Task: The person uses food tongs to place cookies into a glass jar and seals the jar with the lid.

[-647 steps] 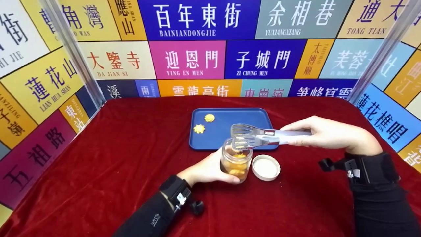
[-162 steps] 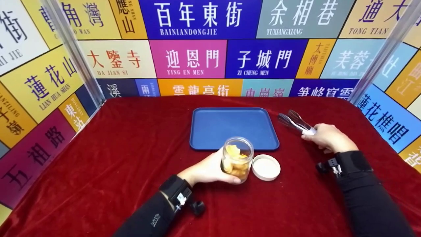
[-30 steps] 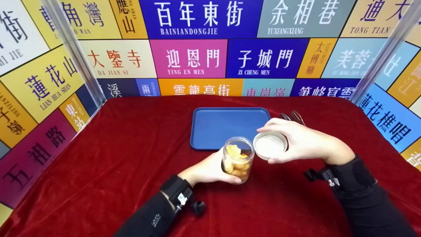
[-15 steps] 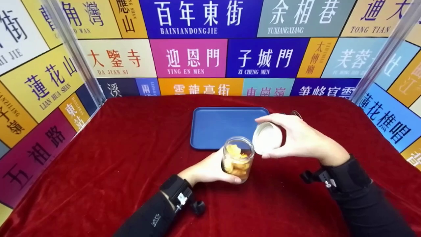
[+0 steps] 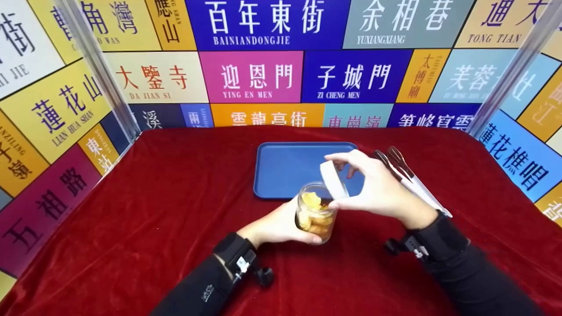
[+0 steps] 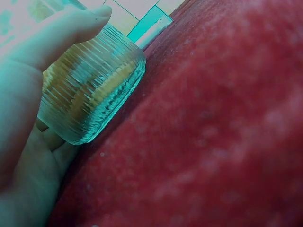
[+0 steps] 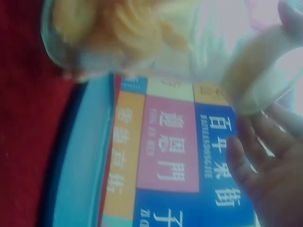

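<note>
A clear ribbed jar (image 5: pixel 317 221) holding several yellow cookies (image 5: pixel 312 202) stands on the red cloth, its mouth uncovered. My left hand (image 5: pixel 281 224) grips it around the side; in the left wrist view the thumb lies along the ribbed glass (image 6: pixel 102 90). Just over the right side of the jar's mouth, my right hand (image 5: pixel 373 186) pinches a white lid (image 5: pixel 333 180) by its edges. The lid is tilted nearly on edge. In the right wrist view the lid (image 7: pixel 265 71) is blurred beside the jar (image 7: pixel 128 38).
Behind the jar lies a blue tray (image 5: pixel 285 169) with nothing seen on it, partly hidden by the right hand. Metal tongs (image 5: pixel 412 180) with white handles lie right of the tray. Sign-covered panels (image 5: pixel 259 77) border the red cloth (image 5: pixel 184 188).
Two cookies have left the tray since the earliest frame. The tongs were laid down at the right. My right hand lifted the lid from the cloth, moved it left and tilted it over the jar.
</note>
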`<action>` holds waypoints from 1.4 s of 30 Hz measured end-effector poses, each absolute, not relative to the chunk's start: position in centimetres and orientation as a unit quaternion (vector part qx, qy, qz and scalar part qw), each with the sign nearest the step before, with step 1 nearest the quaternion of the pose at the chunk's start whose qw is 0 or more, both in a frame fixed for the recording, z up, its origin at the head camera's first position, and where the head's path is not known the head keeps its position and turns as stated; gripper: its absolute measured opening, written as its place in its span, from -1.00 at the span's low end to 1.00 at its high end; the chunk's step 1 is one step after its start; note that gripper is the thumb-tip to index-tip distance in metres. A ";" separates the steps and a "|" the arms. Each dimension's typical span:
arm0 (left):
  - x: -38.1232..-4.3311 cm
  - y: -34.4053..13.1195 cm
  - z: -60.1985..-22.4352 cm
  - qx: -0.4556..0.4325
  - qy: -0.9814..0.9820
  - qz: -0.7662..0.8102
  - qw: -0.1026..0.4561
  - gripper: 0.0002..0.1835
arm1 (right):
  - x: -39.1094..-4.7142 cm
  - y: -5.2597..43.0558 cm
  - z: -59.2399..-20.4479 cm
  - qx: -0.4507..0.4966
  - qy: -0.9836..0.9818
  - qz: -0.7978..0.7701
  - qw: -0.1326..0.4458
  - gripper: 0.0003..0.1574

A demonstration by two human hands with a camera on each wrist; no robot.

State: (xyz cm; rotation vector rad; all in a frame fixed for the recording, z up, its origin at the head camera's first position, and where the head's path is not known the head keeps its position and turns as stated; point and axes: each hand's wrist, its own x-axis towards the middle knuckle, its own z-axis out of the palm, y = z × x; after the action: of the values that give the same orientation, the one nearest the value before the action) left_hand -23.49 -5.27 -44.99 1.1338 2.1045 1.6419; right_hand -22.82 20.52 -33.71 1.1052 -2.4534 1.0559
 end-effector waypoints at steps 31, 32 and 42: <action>-22.8 -5.2 -43.6 0.408 0.702 0.573 0.112 -0.09 | -22.1 17.5 -36.2 0.387 -0.844 0.360 0.089 -0.01; -22.7 -5.2 -43.5 0.408 0.702 0.573 0.110 -0.10 | -22.1 17.6 -36.2 0.388 -0.843 0.362 0.088 -0.01; -23.8 -5.0 -45.1 0.408 0.687 0.588 0.127 0.03 | -22.7 18.5 -35.8 0.373 -0.836 0.400 0.040 0.29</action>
State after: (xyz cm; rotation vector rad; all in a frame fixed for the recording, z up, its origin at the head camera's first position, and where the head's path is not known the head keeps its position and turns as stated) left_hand -23.76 -5.01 -45.13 1.1872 2.0007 1.7104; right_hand -22.74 18.49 -35.81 1.1439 -2.5625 1.2259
